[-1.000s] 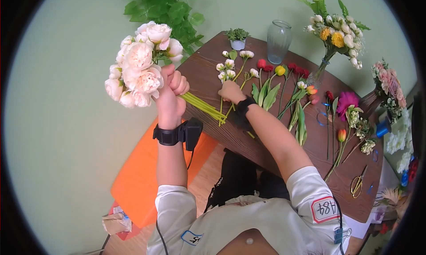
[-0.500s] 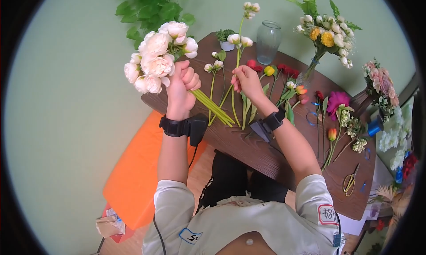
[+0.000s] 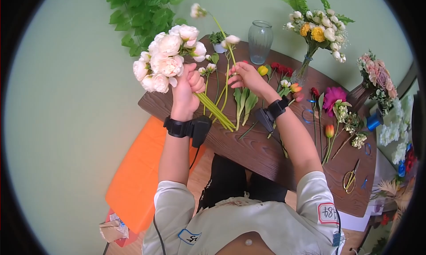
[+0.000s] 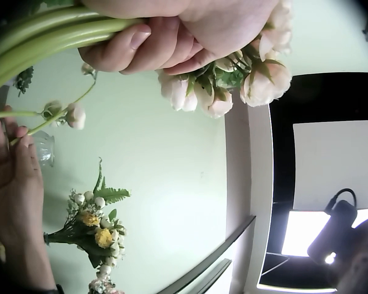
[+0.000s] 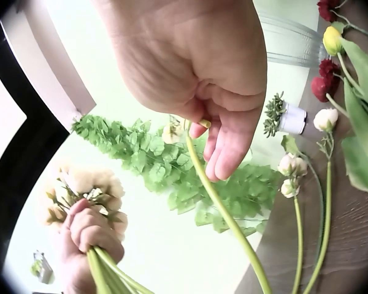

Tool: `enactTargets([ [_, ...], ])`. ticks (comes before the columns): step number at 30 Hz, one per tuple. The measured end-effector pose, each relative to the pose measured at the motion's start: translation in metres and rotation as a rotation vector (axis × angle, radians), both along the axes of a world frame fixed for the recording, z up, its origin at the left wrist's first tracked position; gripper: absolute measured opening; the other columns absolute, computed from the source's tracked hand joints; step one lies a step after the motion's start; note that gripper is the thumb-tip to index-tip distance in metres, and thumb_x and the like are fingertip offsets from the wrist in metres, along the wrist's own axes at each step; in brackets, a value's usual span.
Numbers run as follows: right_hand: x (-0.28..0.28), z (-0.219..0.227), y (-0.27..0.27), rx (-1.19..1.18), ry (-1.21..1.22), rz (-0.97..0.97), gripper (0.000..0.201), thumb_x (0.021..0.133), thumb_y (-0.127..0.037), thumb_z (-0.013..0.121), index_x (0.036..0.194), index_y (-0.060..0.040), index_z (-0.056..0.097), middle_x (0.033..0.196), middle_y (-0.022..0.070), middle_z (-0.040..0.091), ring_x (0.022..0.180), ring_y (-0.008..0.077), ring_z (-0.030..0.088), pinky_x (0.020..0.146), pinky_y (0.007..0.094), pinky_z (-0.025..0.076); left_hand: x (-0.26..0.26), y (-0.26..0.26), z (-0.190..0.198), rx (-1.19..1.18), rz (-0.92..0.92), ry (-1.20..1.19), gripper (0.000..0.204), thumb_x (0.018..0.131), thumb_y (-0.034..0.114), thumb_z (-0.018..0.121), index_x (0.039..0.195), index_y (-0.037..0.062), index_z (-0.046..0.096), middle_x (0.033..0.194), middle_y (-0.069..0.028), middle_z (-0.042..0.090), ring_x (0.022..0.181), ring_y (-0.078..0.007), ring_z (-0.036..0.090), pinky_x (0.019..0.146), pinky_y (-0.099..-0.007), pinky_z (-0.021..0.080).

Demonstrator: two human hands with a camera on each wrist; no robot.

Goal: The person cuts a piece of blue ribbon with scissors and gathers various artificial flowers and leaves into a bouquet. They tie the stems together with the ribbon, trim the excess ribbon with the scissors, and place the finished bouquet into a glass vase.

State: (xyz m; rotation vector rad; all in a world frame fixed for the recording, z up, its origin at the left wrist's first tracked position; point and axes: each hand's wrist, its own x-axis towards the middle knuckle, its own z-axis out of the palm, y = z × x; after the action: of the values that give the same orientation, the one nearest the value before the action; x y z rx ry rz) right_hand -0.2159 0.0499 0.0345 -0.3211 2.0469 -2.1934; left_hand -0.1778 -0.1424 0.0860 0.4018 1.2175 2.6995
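Observation:
My left hand point(image 3: 186, 93) grips a bunch of pale pink peonies point(image 3: 168, 55) just below the blooms. Their green stems point(image 3: 216, 113) slant down to the right over the table's edge. Between thumb and fingers, my right hand point(image 3: 248, 79) pinches the stem of a white-budded flower point(image 3: 232, 40), raised above the table and leaning left toward the peonies. The right wrist view shows that flower's green stem point(image 5: 224, 211) running down from the fingertips. Other white-budded flowers point(image 5: 292, 166) lie on the table, nearest the peony stems.
Behind the hands stand a clear glass vase point(image 3: 260, 44) and a small potted succulent point(image 3: 219, 46). Tulip leaves point(image 3: 244, 102), red flowers point(image 3: 282, 69) and a magenta bloom point(image 3: 333, 99) lie rightward. Scissors point(image 3: 350, 177) lie near the front right; filled vases point(image 3: 306, 62) line the back.
My right hand has lifted the white-budded flower off the table, first upright, then tilted left toward the peonies. My left hand, still gripping the bunch, has shifted slightly right in view.

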Motion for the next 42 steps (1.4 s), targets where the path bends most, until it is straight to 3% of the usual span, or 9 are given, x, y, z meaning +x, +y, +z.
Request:
enactTargets([
  [6, -0.007, -0.003, -0.002, 0.139, 0.173, -0.094, 0.020, 0.089, -0.018, 0.033, 0.086, -0.0016, 0.045, 0.083, 0.0074, 0.051, 0.079, 0.0126, 0.052, 0.062, 0.0265, 0.045, -0.012, 0.007, -0.006, -0.039, 0.043, -0.012, 0.024, 0.084, 0.021, 0.045, 0.064, 0.0110, 0.037, 0.042, 0.0067, 0.017, 0.034, -0.0049, 0.014, 0.035, -0.0213, 0.013],
  [11, -0.030, -0.021, 0.014, 0.677, 0.434, -0.681, 0.024, 0.087, -0.014, 0.032, 0.076, 0.0011, 0.047, 0.072, 0.0106, 0.051, 0.070, 0.0140, 0.053, 0.057, 0.0249, 0.042, -0.042, 0.017, -0.024, -0.044, 0.048, -0.063, 0.017, 0.084, 0.021, 0.046, 0.079, 0.0054, 0.047, 0.043, 0.0071, 0.017, 0.034, -0.0043, 0.014, 0.034, -0.0210, 0.013],
  [15, -0.007, -0.019, 0.009, 0.208, 0.325, -0.443, 0.020, 0.087, -0.013, 0.032, 0.081, 0.0007, 0.046, 0.064, 0.0069, 0.053, 0.048, 0.0117, 0.048, 0.047, 0.0245, 0.040, -0.048, 0.028, -0.030, -0.054, 0.032, -0.060, 0.019, 0.083, 0.021, 0.048, 0.083, 0.0023, 0.051, 0.044, 0.0068, 0.019, 0.035, -0.0045, 0.017, 0.034, -0.0201, 0.013],
  [20, 0.042, -0.004, 0.007, 0.084, 0.376, -0.344, 0.017, 0.087, -0.011, 0.034, 0.085, 0.0008, 0.047, 0.062, 0.0047, 0.053, 0.045, 0.0080, 0.046, 0.044, 0.0208, 0.038, -0.047, 0.029, -0.017, 0.068, -0.002, -0.067, 0.018, 0.082, 0.018, 0.047, 0.088, 0.0016, 0.051, 0.044, 0.0071, 0.018, 0.035, -0.0045, 0.017, 0.035, -0.0207, 0.014],
  [26, 0.096, 0.000, 0.005, 0.363, 0.467, -0.393, 0.015, 0.086, -0.010, 0.040, 0.086, 0.0001, 0.051, 0.063, 0.0040, 0.056, 0.046, 0.0094, 0.050, 0.045, 0.0222, 0.039, -0.039, 0.026, -0.003, 0.202, -0.150, -0.051, 0.019, 0.081, 0.014, 0.048, 0.093, 0.0001, 0.050, 0.043, 0.0077, 0.017, 0.035, -0.0043, 0.016, 0.035, -0.0205, 0.015],
  [32, 0.098, -0.019, 0.008, 0.688, 0.604, -0.369, 0.012, 0.081, -0.010, 0.047, 0.084, -0.0001, 0.053, 0.061, 0.0120, 0.056, 0.055, 0.0271, 0.056, 0.052, 0.0332, 0.044, -0.025, 0.033, 0.002, 0.251, -0.356, -0.031, 0.030, 0.083, 0.018, 0.040, 0.102, -0.0026, 0.048, 0.042, 0.0076, 0.017, 0.036, -0.0036, 0.017, 0.036, -0.0186, 0.018],
  [36, 0.096, -0.018, 0.012, 0.724, 0.513, -0.337, 0.012, 0.078, -0.012, 0.050, 0.081, -0.0002, 0.054, 0.061, 0.0124, 0.057, 0.055, 0.0278, 0.057, 0.053, 0.0340, 0.044, -0.019, 0.035, 0.001, 0.203, -0.315, 0.005, 0.027, 0.084, 0.023, 0.040, 0.070, 0.0040, 0.052, 0.041, 0.0076, 0.018, 0.034, -0.0046, 0.018, 0.035, -0.0196, 0.017],
  [39, 0.098, -0.008, 0.017, 0.834, 0.484, -0.160, 0.014, 0.077, -0.011, 0.052, 0.085, -0.0006, 0.055, 0.065, 0.0122, 0.058, 0.057, 0.0265, 0.057, 0.054, 0.0330, 0.044, -0.015, 0.039, 0.003, 0.087, -0.251, -0.051, 0.032, 0.084, 0.027, 0.040, 0.059, 0.0091, 0.042, 0.041, 0.0077, 0.020, 0.033, -0.0045, 0.018, 0.035, -0.0199, 0.017],
  [42, 0.095, 0.014, 0.014, 0.753, 0.723, -0.322, 0.018, 0.076, -0.010, 0.052, 0.092, -0.0013, 0.055, 0.072, 0.0122, 0.059, 0.059, 0.0248, 0.056, 0.056, 0.0321, 0.044, -0.009, 0.043, 0.004, -0.050, -0.292, -0.080, 0.033, 0.085, 0.029, 0.041, 0.057, 0.0110, 0.039, 0.041, 0.0075, 0.022, 0.033, -0.0043, 0.018, 0.035, -0.0201, 0.016],
])
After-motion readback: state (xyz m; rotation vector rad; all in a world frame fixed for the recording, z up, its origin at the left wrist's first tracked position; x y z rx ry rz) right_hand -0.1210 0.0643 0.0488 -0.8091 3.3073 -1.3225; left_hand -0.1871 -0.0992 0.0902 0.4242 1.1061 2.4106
